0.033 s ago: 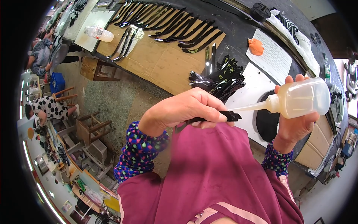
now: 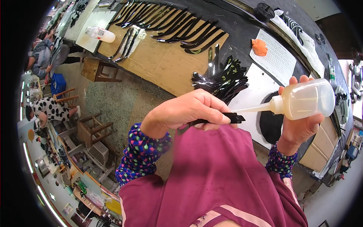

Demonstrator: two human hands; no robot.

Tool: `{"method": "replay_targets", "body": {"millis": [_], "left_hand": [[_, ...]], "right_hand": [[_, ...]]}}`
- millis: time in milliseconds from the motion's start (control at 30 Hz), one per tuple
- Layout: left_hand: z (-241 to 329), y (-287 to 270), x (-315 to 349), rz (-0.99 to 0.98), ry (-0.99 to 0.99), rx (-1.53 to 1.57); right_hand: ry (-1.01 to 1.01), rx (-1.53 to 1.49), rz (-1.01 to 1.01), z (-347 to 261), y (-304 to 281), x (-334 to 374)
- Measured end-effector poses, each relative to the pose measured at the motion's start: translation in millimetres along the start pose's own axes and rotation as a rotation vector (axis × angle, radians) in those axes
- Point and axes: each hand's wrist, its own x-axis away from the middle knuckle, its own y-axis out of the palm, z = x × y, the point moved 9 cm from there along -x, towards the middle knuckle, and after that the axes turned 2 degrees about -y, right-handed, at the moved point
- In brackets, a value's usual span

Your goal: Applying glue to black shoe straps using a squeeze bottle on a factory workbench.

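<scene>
My left hand pinches a glossy black strip between thumb and fingers. One end sticks out to the right; the rest runs back under the palm, partly hidden. A translucent squeeze bottle with pale yellowish contents lies tilted on its side in my right hand, the fingers wrapped round it from behind. Its long thin nozzle points left, with the tip at or just above the strip's end; whether they touch I cannot tell. Beyond my hands a heap of black strips lies on the table.
Several black strips lie in a row on brown cardboard. A clear plastic bottle stands at the far left. An orange lump rests on a written sheet. A black round thing lies near the right hand. Wooden stools and other people are at left.
</scene>
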Motion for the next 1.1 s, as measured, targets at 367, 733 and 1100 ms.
{"method": "replay_targets", "body": {"millis": [367,733,1100], "left_hand": [[-5.3,0.3,-0.2,-0.001,-0.018,-0.008],[-14.0,-17.2,1.7,0.105,0.004,0.128],[-17.1,-28.9,11.4,0.15,0.0,0.115]], "right_hand": [[-0.039,0.045,0.009,-3.0,-0.3,-1.3],[-0.156,0.041,0.18,-16.8,-26.1,0.0],[-0.021,0.017,0.121,7.2,-16.7,6.8]]}}
